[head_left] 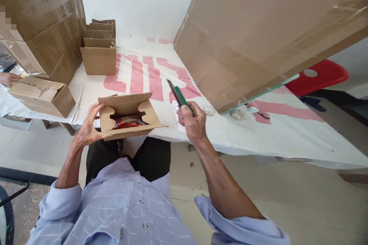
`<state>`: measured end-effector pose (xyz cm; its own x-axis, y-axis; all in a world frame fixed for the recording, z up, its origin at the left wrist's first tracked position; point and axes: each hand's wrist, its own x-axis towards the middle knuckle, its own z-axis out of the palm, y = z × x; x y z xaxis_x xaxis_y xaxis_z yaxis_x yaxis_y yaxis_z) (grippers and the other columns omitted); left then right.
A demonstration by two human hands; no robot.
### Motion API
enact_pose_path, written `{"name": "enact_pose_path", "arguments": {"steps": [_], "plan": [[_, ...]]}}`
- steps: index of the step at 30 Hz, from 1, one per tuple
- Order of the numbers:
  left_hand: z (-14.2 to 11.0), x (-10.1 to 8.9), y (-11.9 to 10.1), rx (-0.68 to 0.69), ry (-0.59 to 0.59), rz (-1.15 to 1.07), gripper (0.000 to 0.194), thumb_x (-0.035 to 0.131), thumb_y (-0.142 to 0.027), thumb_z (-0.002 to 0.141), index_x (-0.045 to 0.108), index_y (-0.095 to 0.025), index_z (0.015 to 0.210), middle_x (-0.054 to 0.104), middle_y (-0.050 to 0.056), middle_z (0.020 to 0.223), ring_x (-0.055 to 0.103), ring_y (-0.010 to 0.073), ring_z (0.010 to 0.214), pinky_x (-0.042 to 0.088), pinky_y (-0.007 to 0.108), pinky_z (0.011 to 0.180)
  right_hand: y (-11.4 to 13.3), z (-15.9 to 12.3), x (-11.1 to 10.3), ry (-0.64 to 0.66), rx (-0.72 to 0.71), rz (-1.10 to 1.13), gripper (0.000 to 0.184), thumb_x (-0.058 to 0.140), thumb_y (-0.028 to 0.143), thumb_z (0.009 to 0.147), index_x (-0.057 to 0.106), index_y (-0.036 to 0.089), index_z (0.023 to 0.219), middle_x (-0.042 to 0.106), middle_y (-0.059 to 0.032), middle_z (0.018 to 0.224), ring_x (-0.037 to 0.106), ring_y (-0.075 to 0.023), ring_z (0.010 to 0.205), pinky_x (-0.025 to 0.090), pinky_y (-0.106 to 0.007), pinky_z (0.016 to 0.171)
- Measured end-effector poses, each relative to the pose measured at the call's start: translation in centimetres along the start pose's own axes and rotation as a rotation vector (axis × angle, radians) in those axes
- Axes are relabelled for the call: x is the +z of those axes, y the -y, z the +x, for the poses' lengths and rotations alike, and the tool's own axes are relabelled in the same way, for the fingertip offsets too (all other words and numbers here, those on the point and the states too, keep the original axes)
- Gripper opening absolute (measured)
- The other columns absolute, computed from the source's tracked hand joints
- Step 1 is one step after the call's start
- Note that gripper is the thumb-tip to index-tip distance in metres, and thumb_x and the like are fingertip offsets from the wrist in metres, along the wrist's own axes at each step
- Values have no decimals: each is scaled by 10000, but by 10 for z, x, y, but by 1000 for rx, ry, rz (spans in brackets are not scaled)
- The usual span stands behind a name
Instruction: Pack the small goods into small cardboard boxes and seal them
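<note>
My left hand (pixel 89 127) grips the left end of a small cardboard box (pixel 129 134), thumb and fingers on its two sides. The box stands open at the table's front edge, its flaps spread. Inside lies a shiny red packet (pixel 129 121) with dark and light print; its lower part is hidden by the front flap. My right hand (pixel 193 119) is closed around a green utility knife (pixel 179 95), its dark tip pointing up and left, to the right of the box and apart from it. A white paper with print (pixel 177 116) lies partly behind this hand.
Several small open cartons (pixel 98 59) stand in a row at the back left, beside a large stack of taped boxes (pixel 54 19). A closed carton (pixel 43 93) lies at the left, near another person's hand (pixel 10 79). A big cardboard sheet (pixel 244 34) leans at the right, before a red stool (pixel 322 76).
</note>
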<state>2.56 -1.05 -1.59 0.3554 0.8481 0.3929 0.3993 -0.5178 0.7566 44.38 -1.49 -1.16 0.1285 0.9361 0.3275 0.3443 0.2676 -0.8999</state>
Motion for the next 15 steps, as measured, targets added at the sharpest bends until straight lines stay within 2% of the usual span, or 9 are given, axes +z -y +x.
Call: {"name": "enact_pose_path", "arguments": {"steps": [3, 7, 9, 11, 13, 15], "plan": [[0, 0, -1, 7, 2, 6, 1153, 976, -755, 734, 509, -314, 1692, 424, 194, 1724, 482, 476, 1612, 631, 591, 1158, 44, -1, -4, 137, -45, -35, 462, 776, 702, 919, 710, 245, 912, 566, 33, 672, 480, -154, 599, 394, -310, 574], [-2, 1, -1, 23, -5, -11, 1157, 977, -759, 732, 512, -319, 1695, 432, 192, 1711, 486, 480, 1608, 626, 609, 1171, 89, 6, 11, 391, -112, -200, 316, 784, 539, 918, 817, 228, 873, 740, -17, 785, 618, -188, 718, 464, -323, 660], [-3, 1, -1, 21, 0, -18, 1165, 988, -750, 722, 514, -318, 1695, 431, 195, 1712, 483, 485, 1610, 622, 617, 1175, 100, 12, 22, 505, -112, -260, 280, 761, 491, 926, 841, 227, 880, 777, -21, 814, 641, -190, 738, 464, -320, 667], [-3, 0, 0, 10, 8, -23, 1183, 1003, -735, 708, 510, -316, 1698, 423, 200, 1716, 477, 488, 1616, 615, 622, 1182, 104, 20, 33, 565, -111, -336, 228, 751, 432, 925, 853, 232, 888, 809, -20, 855, 668, -191, 763, 472, -317, 690], [-4, 0, 1, 3, 10, -37, 1188, 1010, -723, 704, 507, -314, 1700, 414, 204, 1718, 470, 489, 1621, 604, 627, 1194, 102, 28, 42, 556, -123, -402, 176, 751, 374, 918, 857, 236, 890, 837, -19, 910, 696, -194, 800, 486, -319, 733], [-4, 1, 2, 5, 6, -51, 1183, 1015, -708, 704, 510, -311, 1698, 412, 206, 1714, 463, 490, 1627, 594, 632, 1208, 98, 35, 48, 488, -151, -439, 169, 752, 358, 922, 850, 229, 872, 836, -24, 902, 692, -193, 789, 479, -324, 739]]}}
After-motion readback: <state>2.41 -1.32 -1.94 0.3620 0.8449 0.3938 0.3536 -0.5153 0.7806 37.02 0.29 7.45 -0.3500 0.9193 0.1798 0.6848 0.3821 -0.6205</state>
